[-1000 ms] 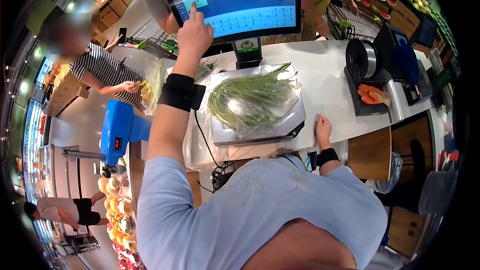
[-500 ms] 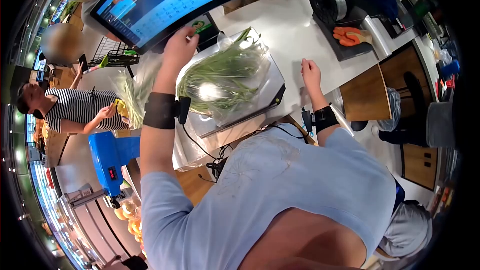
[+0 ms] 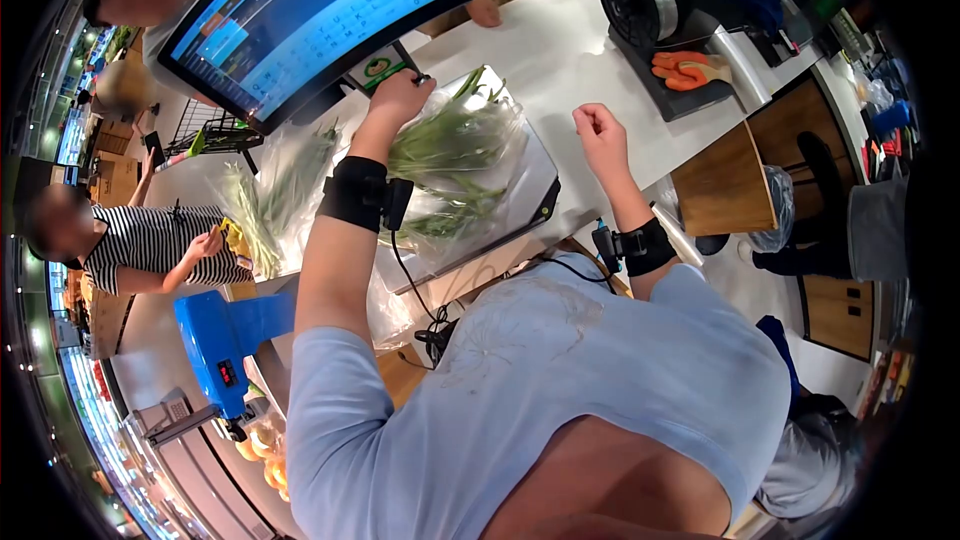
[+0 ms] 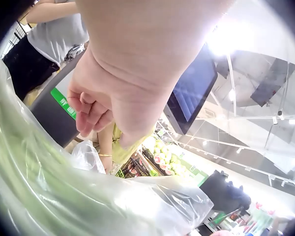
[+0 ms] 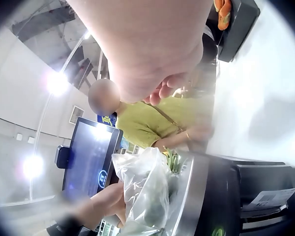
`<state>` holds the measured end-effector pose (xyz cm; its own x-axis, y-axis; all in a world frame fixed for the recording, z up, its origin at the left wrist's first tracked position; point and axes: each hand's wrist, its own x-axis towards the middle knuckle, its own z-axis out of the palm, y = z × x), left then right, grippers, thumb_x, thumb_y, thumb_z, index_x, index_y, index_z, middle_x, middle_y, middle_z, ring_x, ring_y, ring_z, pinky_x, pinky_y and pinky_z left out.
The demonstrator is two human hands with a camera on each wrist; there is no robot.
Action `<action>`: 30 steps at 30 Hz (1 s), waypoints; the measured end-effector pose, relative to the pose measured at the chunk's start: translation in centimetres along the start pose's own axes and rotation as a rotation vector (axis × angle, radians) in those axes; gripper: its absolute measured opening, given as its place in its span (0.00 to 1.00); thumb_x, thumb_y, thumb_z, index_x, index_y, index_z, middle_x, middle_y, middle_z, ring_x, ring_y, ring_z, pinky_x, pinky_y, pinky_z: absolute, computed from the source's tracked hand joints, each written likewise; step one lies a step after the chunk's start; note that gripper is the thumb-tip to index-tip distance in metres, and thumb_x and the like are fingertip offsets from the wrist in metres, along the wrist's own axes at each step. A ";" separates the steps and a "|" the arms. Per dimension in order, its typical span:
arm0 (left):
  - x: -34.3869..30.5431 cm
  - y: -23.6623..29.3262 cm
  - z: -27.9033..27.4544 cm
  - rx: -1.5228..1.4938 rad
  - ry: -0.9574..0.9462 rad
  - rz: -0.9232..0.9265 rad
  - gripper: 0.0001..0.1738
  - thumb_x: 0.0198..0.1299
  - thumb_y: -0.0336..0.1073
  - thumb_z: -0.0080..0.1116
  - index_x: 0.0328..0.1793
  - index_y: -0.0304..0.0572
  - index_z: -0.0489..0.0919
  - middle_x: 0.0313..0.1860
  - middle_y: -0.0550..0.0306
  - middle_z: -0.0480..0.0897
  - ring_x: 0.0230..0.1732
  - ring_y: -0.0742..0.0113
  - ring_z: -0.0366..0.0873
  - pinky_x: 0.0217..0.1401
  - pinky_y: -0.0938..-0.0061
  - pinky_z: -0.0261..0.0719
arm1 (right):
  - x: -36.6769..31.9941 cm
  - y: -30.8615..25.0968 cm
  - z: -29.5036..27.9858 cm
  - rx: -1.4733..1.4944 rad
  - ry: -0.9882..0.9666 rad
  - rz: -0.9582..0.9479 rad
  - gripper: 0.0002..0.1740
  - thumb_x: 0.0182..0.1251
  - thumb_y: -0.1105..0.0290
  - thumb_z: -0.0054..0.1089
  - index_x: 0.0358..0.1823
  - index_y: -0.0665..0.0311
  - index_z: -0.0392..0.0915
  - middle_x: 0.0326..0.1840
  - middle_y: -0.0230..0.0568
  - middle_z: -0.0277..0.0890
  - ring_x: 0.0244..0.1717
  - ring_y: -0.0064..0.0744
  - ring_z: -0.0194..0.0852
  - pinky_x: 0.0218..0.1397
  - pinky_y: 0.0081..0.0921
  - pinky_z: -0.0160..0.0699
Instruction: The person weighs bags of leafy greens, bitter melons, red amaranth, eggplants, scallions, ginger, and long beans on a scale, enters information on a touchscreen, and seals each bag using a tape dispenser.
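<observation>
head view: green stalks [image 3: 450,145] lie bagged on the scale [image 3: 533,180], long axis slanting away; left hand [image 3: 403,97] nearer, beside their far part. left wrist view: fingers loosely curled, empty. right wrist view: right hand [image 5: 152,54] apart, fingers slack, empty.

Left hand [image 4: 120,96], fingers loosely curled, near bagged greens [image 4: 51,179], tilted screen [image 4: 191,91]

Bagged greens [image 3: 458,145] on scale [image 3: 533,176]; monitor [image 3: 325,22] behind, to left; tray [image 3: 688,104] on counter [image 3: 556,48], right of scale.
</observation>
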<state>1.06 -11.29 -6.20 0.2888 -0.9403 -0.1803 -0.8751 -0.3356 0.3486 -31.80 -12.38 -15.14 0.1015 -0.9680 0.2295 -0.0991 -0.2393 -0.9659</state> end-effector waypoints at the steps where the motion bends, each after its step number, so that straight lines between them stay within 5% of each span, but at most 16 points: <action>1: 0.2 -0.1 0.2 0.000 -0.001 0.002 0.34 0.57 0.58 0.57 0.57 0.33 0.77 0.49 0.43 0.82 0.52 0.48 0.79 0.55 0.65 0.74 | 0.1 -0.2 -0.1 -0.001 0.002 0.000 0.09 0.64 0.68 0.61 0.36 0.68 0.78 0.22 0.25 0.69 0.24 0.13 0.61 0.29 0.15 0.65; 4: 0.3 -0.5 0.8 0.000 0.061 -0.001 0.35 0.56 0.59 0.57 0.54 0.32 0.79 0.48 0.43 0.82 0.51 0.47 0.79 0.54 0.64 0.75 | 0.0 -1.0 -0.2 -0.006 0.005 -0.016 0.09 0.64 0.68 0.61 0.36 0.68 0.78 0.22 0.25 0.70 0.24 0.13 0.61 0.29 0.15 0.65; 10: 0.0 -0.9 2.5 0.190 -0.040 0.108 0.29 0.56 0.58 0.54 0.45 0.38 0.82 0.45 0.41 0.82 0.50 0.43 0.78 0.54 0.59 0.75 | -0.1 -3.8 0.7 -0.169 -0.194 -0.117 0.18 0.56 0.67 0.68 0.46 0.65 0.76 0.39 0.36 0.74 0.34 0.21 0.69 0.38 0.19 0.71; 12: 0.2 -1.5 3.1 -0.050 0.191 0.129 0.21 0.61 0.49 0.52 0.40 0.37 0.81 0.40 0.44 0.83 0.45 0.48 0.80 0.50 0.62 0.77 | -0.3 -5.0 1.7 -0.275 -0.316 -0.208 0.30 0.51 0.61 0.72 0.55 0.62 0.72 0.54 0.44 0.69 0.50 0.35 0.70 0.52 0.27 0.72; 13: 0.1 -2.1 3.1 -0.048 0.193 0.128 0.21 0.61 0.49 0.52 0.40 0.37 0.81 0.40 0.44 0.83 0.45 0.48 0.80 0.50 0.62 0.77 | -0.4 -5.7 2.1 -0.273 -0.316 -0.210 0.30 0.51 0.61 0.72 0.55 0.62 0.72 0.54 0.44 0.69 0.50 0.35 0.70 0.52 0.27 0.72; 15: -3.7 -1.1 0.5 -0.733 0.391 0.268 0.14 0.67 0.39 0.46 0.35 0.37 0.76 0.33 0.49 0.83 0.34 0.61 0.80 0.39 0.70 0.77 | -0.5 -7.3 3.0 -0.430 -0.306 -0.468 0.38 0.48 0.54 0.73 0.60 0.58 0.69 0.62 0.45 0.65 0.63 0.46 0.63 0.64 0.39 0.65; 18: -9.2 0.6 -2.3 -1.090 0.529 0.222 0.11 0.70 0.34 0.41 0.34 0.39 0.70 0.24 0.59 0.76 0.23 0.74 0.72 0.27 0.79 0.71 | 0.0 -12.2 4.8 -0.473 -0.310 -0.741 0.44 0.44 0.48 0.73 0.64 0.55 0.66 0.66 0.42 0.61 0.70 0.51 0.53 0.69 0.48 0.55; 21: -12.3 0.1 -4.5 -1.003 0.644 0.285 0.10 0.72 0.34 0.41 0.39 0.42 0.73 0.24 0.63 0.74 0.23 0.77 0.70 0.26 0.81 0.69 | 0.0 -17.7 7.4 -0.445 -0.391 -0.988 0.40 0.40 0.47 0.74 0.58 0.52 0.74 0.67 0.40 0.62 0.72 0.55 0.50 0.70 0.52 0.53; 26: -18.3 3.3 -9.5 -1.476 0.882 0.299 0.07 0.70 0.32 0.43 0.38 0.41 0.71 0.27 0.64 0.73 0.25 0.75 0.70 0.28 0.79 0.69 | -0.8 -21.6 7.4 -0.678 -0.422 -1.011 0.30 0.41 0.42 0.71 0.36 0.61 0.83 0.63 0.45 0.66 0.69 0.50 0.56 0.69 0.54 0.54; 28: -20.3 2.6 -10.3 -1.612 0.893 0.432 0.06 0.69 0.31 0.42 0.41 0.39 0.71 0.30 0.62 0.75 0.29 0.73 0.72 0.31 0.78 0.71 | -1.0 -21.8 6.3 -0.748 -0.822 -0.520 0.36 0.41 0.40 0.69 0.46 0.61 0.81 0.60 0.48 0.69 0.63 0.48 0.64 0.65 0.54 0.59; 29: -21.3 3.6 -10.8 -1.621 0.989 0.346 0.06 0.68 0.30 0.42 0.43 0.39 0.71 0.31 0.61 0.75 0.30 0.72 0.73 0.33 0.78 0.72 | -1.5 -23.4 5.5 -0.750 -0.838 -0.535 0.36 0.41 0.40 0.69 0.46 0.61 0.81 0.60 0.48 0.69 0.63 0.48 0.64 0.65 0.54 0.59; 30: -21.8 3.4 -11.0 -1.624 1.011 0.337 0.06 0.68 0.30 0.42 0.43 0.39 0.71 0.31 0.61 0.75 0.30 0.72 0.73 0.33 0.78 0.72 | -1.8 -26.2 4.2 -0.805 -0.937 -0.304 0.37 0.41 0.43 0.71 0.51 0.58 0.79 0.60 0.51 0.69 0.60 0.51 0.65 0.63 0.50 0.61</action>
<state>-3.97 7.38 9.04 0.8132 -0.4486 0.3709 0.0312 0.6699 0.7418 -25.23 -4.04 9.28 0.8510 -0.5215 -0.0621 -0.4862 -0.7376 -0.4685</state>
